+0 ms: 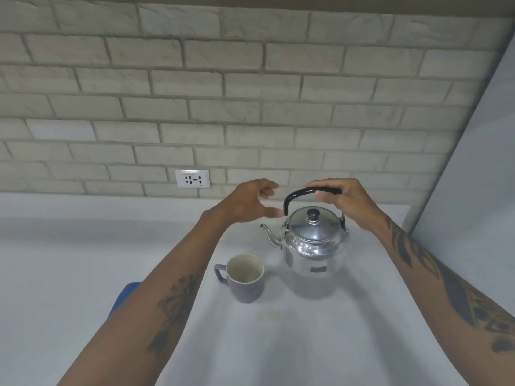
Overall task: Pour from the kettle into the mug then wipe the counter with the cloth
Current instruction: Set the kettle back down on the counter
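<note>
A shiny steel kettle with a black arched handle and a dark lid knob stands on the pale counter, spout pointing left. My right hand is closed around the top of the handle. A purple mug with a pale inside sits just left of and in front of the kettle, its handle facing left. My left hand hovers open beside the kettle handle, above the spout, fingers spread and touching nothing. A blue cloth lies at the left, mostly hidden behind my left forearm.
A pale brick wall rises behind the counter, with a white socket plate low on it. A plain grey wall or panel closes off the right side close to the kettle.
</note>
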A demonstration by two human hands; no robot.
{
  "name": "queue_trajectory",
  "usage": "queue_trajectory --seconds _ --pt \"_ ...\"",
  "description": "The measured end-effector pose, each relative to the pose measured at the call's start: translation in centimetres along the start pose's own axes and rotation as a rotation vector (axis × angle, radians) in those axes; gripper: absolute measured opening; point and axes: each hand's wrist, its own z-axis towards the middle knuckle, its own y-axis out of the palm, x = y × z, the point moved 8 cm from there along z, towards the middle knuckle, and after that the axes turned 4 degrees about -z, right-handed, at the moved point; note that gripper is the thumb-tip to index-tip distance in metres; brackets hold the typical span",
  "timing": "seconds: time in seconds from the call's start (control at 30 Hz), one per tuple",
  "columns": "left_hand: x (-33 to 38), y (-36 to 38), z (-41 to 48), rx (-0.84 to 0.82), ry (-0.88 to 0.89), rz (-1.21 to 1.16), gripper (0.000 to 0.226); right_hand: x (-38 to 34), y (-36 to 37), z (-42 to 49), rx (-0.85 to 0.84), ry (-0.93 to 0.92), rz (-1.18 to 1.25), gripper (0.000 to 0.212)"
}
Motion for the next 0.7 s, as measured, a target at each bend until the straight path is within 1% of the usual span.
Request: queue_trajectory --seconds 0.1,0.2,0.33,0.47,0.57,0.7 --pt "3.5 0.9 2.0 -0.041 0.069 0.049 0.071 -0.1 -0.8 0.1 0.029 -0.017 0.000 0.025" --pt "6.0 2.2 3.7 -0.083 0.110 0.120 0.061 -0.1 -1.8 -0.1 0.064 -0.028 0.007 0.025" --pt "7.8 3.6 5.3 -0.095 0.153 0.176 0.040 0.1 -2.7 -0.5 0.087 -0.032 0.027 0.025" --pt "8.7 4.8 6.7 -0.108 0.142 0.209 0.021 1.7 -4.0 -0.6 0.145 0.029 -0.001 0.021" --pt "9.1 5.7 7.8 -0.130 0.128 0.223 0.018 3.0 -5.3 -0.5 0.189 0.077 -0.061 0.017" --pt "9.1 7.0 9.1 -0.146 0.124 0.230 0.019 3.5 -6.6 0.1 0.161 0.082 -0.240 0.012"
